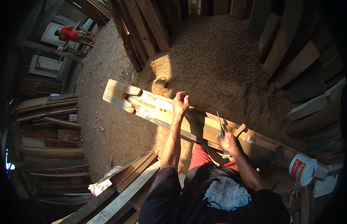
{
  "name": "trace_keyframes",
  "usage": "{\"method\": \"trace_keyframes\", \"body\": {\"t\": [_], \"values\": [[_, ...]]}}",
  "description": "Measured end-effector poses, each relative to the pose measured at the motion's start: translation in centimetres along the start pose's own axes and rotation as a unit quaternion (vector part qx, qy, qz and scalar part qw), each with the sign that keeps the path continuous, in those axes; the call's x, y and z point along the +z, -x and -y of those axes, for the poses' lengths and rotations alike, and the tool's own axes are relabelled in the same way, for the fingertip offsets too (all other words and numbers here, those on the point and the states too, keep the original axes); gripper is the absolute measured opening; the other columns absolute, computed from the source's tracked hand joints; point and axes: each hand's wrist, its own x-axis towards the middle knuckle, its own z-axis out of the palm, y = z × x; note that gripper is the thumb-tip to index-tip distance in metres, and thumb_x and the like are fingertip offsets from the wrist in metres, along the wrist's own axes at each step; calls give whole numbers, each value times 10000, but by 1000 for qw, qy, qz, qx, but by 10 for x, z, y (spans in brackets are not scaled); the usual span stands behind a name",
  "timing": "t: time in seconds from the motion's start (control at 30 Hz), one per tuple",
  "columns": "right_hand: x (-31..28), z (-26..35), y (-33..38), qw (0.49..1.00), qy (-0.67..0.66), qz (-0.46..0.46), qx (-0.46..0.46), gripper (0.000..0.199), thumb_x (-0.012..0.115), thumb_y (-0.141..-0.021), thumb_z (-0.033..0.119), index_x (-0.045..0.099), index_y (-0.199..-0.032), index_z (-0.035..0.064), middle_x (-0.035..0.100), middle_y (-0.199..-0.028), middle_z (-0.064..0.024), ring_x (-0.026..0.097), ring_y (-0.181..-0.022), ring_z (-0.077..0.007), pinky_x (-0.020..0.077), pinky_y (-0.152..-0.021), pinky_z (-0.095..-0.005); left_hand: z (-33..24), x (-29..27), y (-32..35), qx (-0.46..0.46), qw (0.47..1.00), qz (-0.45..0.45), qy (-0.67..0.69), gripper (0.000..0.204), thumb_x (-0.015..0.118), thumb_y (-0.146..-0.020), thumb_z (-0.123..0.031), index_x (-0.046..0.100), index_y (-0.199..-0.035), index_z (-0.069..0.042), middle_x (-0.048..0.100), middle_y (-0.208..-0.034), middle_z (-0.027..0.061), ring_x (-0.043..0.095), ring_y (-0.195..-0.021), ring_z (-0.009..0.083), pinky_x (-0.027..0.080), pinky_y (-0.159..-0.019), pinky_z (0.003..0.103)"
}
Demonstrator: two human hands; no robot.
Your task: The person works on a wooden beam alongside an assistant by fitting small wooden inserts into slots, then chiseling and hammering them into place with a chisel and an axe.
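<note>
Gripping one thin-bladed tool (220, 124) in the right hand (228, 143), just right of the frame's centre.
Its fingers wrap the dark handle, blade toward the top of the frame, over one long wooden surface (158, 107) slanting from left of centre to lower right. One left hand (181, 103) is mid-frame, fingers bent; whether they pinch anything, I cannot tell. Near the right hand lie one short wooden stick (239, 130) and one small white object (250, 139). One white bucket (304, 170) shows at lower right, one person in red (69, 34) at upper left.
</note>
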Motion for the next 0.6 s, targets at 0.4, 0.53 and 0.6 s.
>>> {"method": "trace_keyframes", "body": {"t": [0.4, 0.53, 0.6], "values": [[43, 42, -25, 964, 164, -139, 156, 422, 776, -785, 337, 519, -851, 9, 567, -755, -208, 580, -755, -412, 441, -714, -499, 306, -80, -271, -32, 977, 58, -204, 197, 507, -838, -80, 686, -899, -24, 687, -906, 274, 646, -904, 480, 513, -814, 550], [41, 41, -26, 957, 170, -112, 207, 389, 775, -808, 289, 553, -893, -20, 582, -735, -201, 603, -727, -379, 454, -697, -486, 363, -45, -295, -58, 959, 158, -230, 206, 505, -844, -91, 678, -943, -41, 673, -922, 276, 633, -896, 474, 511, -809, 549], [46, 35, -20, 956, 200, -150, 153, 422, 772, -815, 285, 571, -980, -46, 604, -783, -216, 616, -752, -388, 466, -708, -482, 388, -27, -301, -75, 946, 184, -255, 196, 510, -843, -97, 678, -929, -44, 677, -910, 269, 640, -877, 464, 517, -795, 539]]}}
